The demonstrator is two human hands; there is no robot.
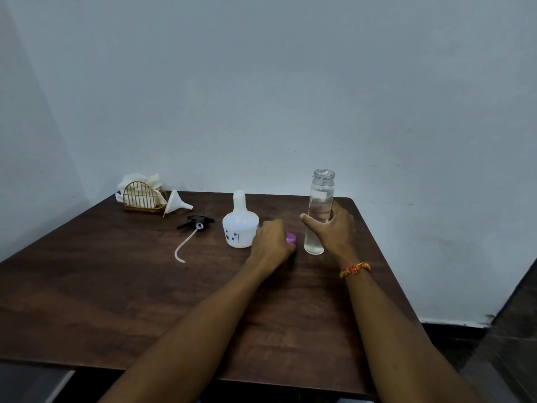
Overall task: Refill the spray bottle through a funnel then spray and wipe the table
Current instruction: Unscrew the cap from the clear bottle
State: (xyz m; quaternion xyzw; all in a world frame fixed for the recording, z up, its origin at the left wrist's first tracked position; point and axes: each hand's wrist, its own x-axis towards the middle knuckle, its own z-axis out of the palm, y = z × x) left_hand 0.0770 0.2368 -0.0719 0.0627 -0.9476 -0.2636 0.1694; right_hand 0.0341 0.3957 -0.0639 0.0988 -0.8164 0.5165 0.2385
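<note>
Spray bottle (240,223), white, uncapped and upright, stands mid-table just left of the left hand (271,239), whose curled fingers hold a purple cap (291,238) low against the table (116,286). The right hand (331,228) wraps the clear water bottle (319,210), open-mouthed and upright. Next needed, by judgement, is the funnel (174,205): it lies on its side at the far left beside the napkin holder (141,197), spout pointing right, nearer the left hand. The trigger head (197,223) lies between. Small blue marks on the bottle are unreadable.
</note>
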